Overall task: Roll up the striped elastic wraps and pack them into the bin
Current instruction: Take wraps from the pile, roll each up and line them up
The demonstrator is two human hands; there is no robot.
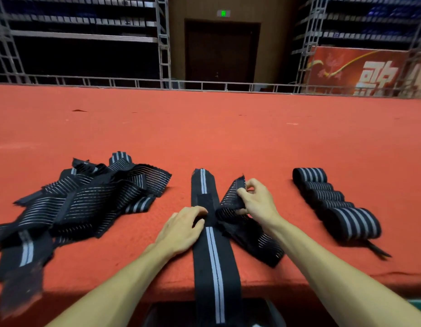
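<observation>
Where the near edge of the bench [228, 138] cut across the bottom of the view, a dark container, taken to be the bin [167, 315], showed only in part below it. Its rim was cut off by the frame and crossed by the flat wrap [215, 256], and its contents could not be made out. The near-left end of the pile of wraps [82, 199] was blurred where it drooped over the bench edge.

No wrap could be seen inside the bin. The flat wrap lay straight down the middle of the bench, its near end hanging over the edge in front of the bin. The left hand [183, 230] rested on it with gently bent fingers pressing its left side, gripping nothing. The right hand [260, 201] pinched the raised end of a loose wrap [230, 199] between thumb and fingertips. The rest of that wrap trailed toward the person, just right of the flat wrap and touching it.

The rolled wraps [334, 204] sat in a touching row at the right, well apart from the hands, with a thin tail sticking out at the near end. The pile of wraps lay tangled at the left. Beyond all of these, the red bench top ran bare to its far edge.
</observation>
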